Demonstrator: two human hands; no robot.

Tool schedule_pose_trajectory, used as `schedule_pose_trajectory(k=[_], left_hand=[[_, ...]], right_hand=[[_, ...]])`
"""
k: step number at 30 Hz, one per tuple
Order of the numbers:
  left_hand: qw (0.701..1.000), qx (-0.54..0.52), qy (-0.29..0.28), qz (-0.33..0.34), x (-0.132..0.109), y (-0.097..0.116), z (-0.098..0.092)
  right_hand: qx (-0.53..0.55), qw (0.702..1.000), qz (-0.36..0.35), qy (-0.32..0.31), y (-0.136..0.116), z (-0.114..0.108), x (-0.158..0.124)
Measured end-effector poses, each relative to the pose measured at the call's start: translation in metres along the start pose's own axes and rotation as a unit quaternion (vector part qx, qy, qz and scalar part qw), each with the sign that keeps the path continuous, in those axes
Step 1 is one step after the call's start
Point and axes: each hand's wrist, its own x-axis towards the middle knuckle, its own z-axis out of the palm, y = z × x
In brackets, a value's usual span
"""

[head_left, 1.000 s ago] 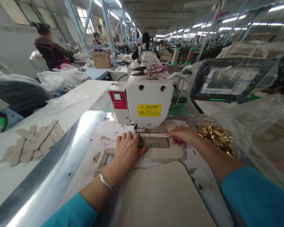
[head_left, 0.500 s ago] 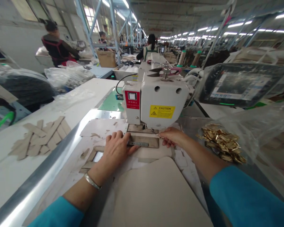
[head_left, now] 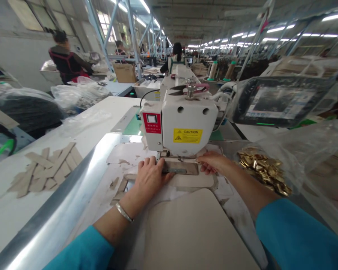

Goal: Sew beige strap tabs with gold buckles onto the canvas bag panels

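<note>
My left hand (head_left: 150, 174) lies on the left end of a flat sewing template (head_left: 195, 170), thumb and fingers apart. A small metal hinge piece (head_left: 178, 171) sits on the template's dark slot. My right hand (head_left: 212, 162) is closed in a pinch at the template's right end, by a narrow beige strip (head_left: 183, 160); what its fingertips grip is too small to make out. Just beyond is the head of a white sewing machine (head_left: 189, 118), its needle area right above the template's far edge. Nearest me lies a large beige panel (head_left: 197, 228) with rounded corners.
Beige strips (head_left: 49, 168) are heaped on the white table (head_left: 19, 221) at left. Gold-coloured metal pieces (head_left: 263, 168) lie at right beside clear plastic (head_left: 307, 153). A plastic-wrapped control screen (head_left: 278, 101) stands at back right. Scissors (head_left: 183, 89) rest on the machine. Co-workers are farther back.
Both hands, the template and the beige panel have shifted right relative to the machine head. The view has turned slightly. Each hand keeps about the same pose on the template.
</note>
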Motion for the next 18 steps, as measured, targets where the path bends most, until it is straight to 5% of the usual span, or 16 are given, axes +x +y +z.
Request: schedule_pose_trajectory(k=[18], left_hand=[[0.995, -0.072, -0.038, 0.064, -0.012, 0.031, -0.006]], right_hand=[[0.029, 0.998, 0.023, 0.041, 0.045, -0.061, 0.001]])
